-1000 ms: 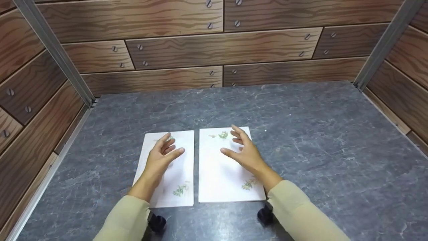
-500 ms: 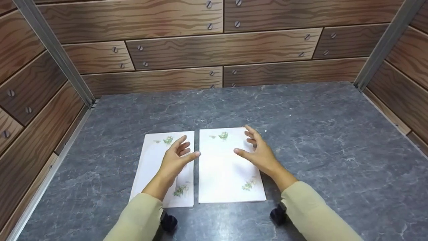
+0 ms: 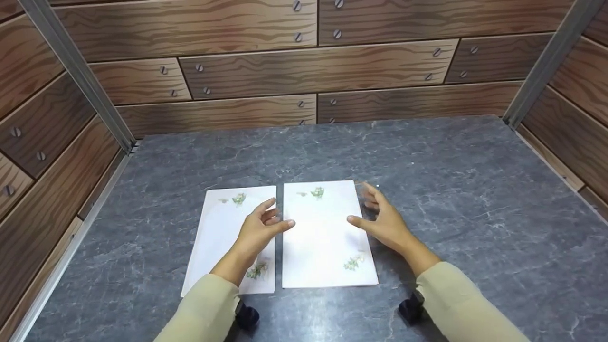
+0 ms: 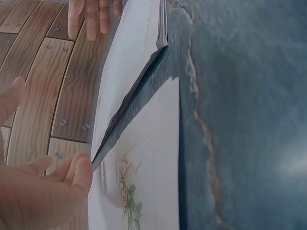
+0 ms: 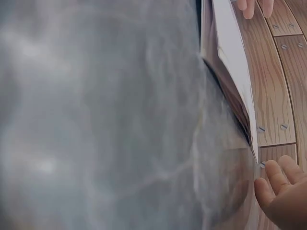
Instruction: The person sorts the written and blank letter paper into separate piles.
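Observation:
Two piles of white paper with green floral prints lie side by side, a narrow gap between them. My left hand [image 3: 256, 232] hovers above the left pile [image 3: 216, 232], thumb reaching over the gap to the near pile edge. Its fingers are loosely bent with nothing in them. Beside the far right side of the right pile [image 3: 318, 237] is my right hand [image 3: 388, 229], thumb tip over the paper's edge and fingers relaxed. Loose layered sheet edges of the right pile [image 5: 235, 57] show in the right wrist view. Both palms face each other.
A dark grey marbled tabletop [image 3: 451, 204] lies under the paper. Wood-patterned panels [image 3: 304, 71] wall it at the back and both sides, with metal posts [image 3: 546, 61] at the rear corners. Black wrist devices [image 3: 411, 308] sit below the sleeves.
Both hands have shifted to the right: the left from the left pile's middle toward the gap, the right from above the right pile to its right edge. The paper piles have stayed put.

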{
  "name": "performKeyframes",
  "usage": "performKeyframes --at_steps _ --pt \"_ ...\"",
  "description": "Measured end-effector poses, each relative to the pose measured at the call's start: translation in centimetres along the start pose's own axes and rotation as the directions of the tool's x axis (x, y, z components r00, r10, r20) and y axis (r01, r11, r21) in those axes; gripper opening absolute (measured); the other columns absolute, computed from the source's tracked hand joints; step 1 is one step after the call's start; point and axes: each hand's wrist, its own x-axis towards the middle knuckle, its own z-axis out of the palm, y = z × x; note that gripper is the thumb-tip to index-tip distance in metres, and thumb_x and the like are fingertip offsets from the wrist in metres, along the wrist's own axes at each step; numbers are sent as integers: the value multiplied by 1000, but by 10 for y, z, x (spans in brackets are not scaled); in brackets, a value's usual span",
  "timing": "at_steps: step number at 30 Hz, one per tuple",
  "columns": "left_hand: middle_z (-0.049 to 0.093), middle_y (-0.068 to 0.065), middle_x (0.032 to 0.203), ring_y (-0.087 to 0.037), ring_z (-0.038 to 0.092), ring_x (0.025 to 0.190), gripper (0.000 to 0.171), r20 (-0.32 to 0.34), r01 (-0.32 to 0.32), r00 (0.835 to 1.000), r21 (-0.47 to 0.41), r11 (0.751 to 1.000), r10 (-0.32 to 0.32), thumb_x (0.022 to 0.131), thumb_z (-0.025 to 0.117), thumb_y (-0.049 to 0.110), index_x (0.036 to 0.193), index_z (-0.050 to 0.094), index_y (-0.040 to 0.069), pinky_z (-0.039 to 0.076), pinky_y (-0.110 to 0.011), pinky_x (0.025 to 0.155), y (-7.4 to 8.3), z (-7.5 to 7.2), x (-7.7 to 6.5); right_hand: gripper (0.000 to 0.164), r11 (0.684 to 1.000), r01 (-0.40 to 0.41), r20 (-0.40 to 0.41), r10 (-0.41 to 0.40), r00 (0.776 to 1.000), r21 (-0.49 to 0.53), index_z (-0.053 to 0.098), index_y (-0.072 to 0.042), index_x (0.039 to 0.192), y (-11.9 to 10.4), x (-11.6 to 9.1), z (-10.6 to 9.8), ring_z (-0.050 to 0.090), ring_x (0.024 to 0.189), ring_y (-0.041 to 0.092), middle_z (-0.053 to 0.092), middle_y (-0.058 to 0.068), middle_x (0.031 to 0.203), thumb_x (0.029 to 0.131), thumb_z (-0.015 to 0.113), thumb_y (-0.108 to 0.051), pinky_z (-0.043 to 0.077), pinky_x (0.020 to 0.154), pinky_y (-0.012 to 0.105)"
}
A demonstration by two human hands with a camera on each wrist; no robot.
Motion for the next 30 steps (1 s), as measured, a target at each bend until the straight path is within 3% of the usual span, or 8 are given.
performKeyframes --at_steps 13,22,30 --pt "40 -25 141 -36 41 129 80 6 39 999 1 999 -39 84 75 20 147 30 1 41 -42 102 0 6 0 86 997 -58 -25 57 998 -44 27 -5 149 8 -9 -3 45 122 37 42 22 141 83 76 -29 36 102 52" --pt "41 -24 140 -36 42 129 79 8 54 999 14 998 -54 84 74 20 147 30 2 40 -43 102 -2 8 0 83 991 -106 -20 105 994 -85 29 -1 147 10 -13 0 43 124 35 48 18 137 84 75 -30 35 103 50" --pt "41 -25 140 -37 42 128 78 29 63 998 -25 998 -62 86 72 19 147 28 -1 40 -42 102 -5 9 0 83 986 -104 -3 104 995 -132 30 -1 147 11 -14 3 42 125 35 50 17 137 84 75 -30 33 104 52"
